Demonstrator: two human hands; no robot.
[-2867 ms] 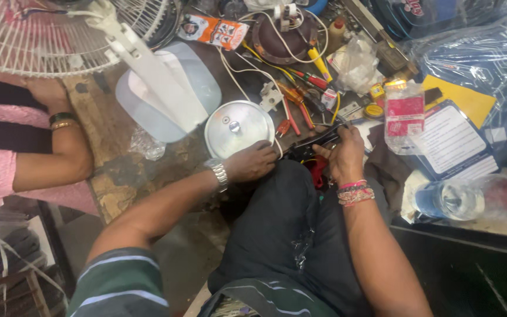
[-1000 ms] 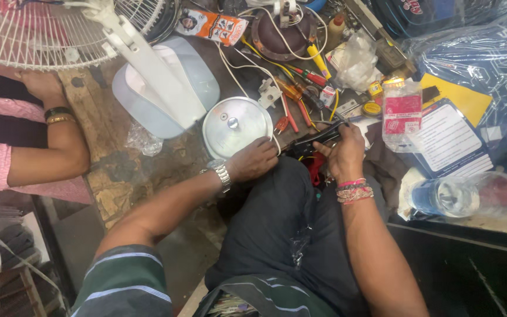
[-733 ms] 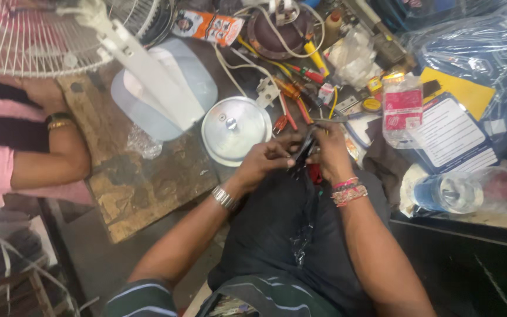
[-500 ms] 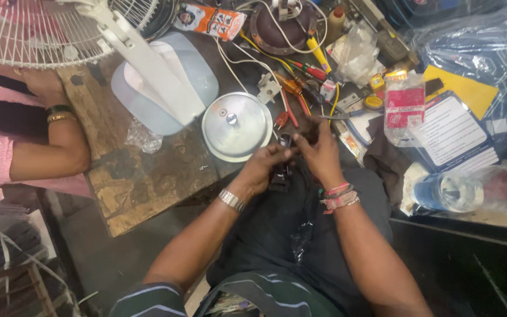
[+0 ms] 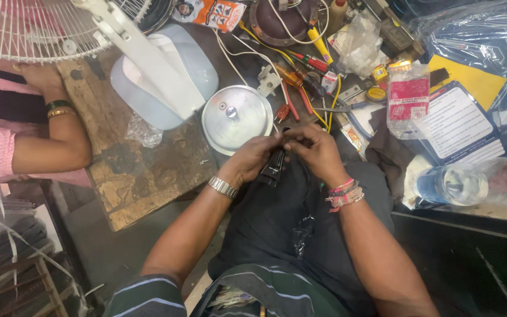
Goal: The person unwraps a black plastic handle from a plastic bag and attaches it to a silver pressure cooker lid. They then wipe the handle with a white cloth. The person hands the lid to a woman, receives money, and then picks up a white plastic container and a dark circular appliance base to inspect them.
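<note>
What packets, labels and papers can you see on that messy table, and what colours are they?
Orange packet: top middle, near the fan's stand, flat, orange with white patches.
Clear bag: right of the tools, upright, see-through with a red-and-white label.
Printed sheet: right side, white rectangle with a dark blue border.
Yellow paper: behind the sheet, plain yellow.
Plastic bottle: lying on the right edge, clear with a blue label.

Round lid [image 5: 236,117] on bench right of fan base [image 5: 165,76], bottle [image 5: 470,183] far right
</note>
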